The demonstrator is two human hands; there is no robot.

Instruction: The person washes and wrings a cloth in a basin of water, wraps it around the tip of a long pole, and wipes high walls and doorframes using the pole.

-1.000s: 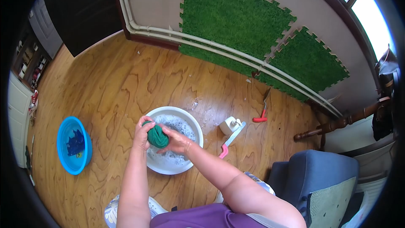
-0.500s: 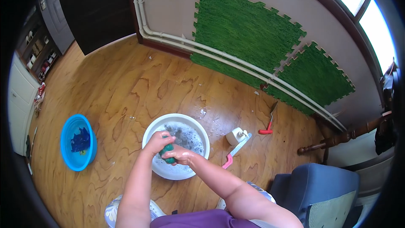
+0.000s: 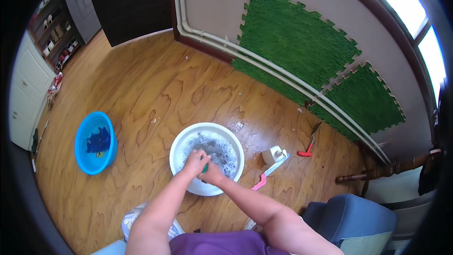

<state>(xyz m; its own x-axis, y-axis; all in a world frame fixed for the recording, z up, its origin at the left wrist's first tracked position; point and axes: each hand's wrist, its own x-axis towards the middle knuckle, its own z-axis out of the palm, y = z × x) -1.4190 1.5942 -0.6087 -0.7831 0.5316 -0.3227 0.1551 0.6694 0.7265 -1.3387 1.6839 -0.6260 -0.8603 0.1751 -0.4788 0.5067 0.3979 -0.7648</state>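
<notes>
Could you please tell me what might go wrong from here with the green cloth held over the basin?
Drips or suds could splash onto the floor, since the left hand and right hand hold the cloth over the foamy basin.
The pink-handled blade lies near the right forearm; a careless reach might meet its edge.
The bottle beside it could get knocked over.
</notes>
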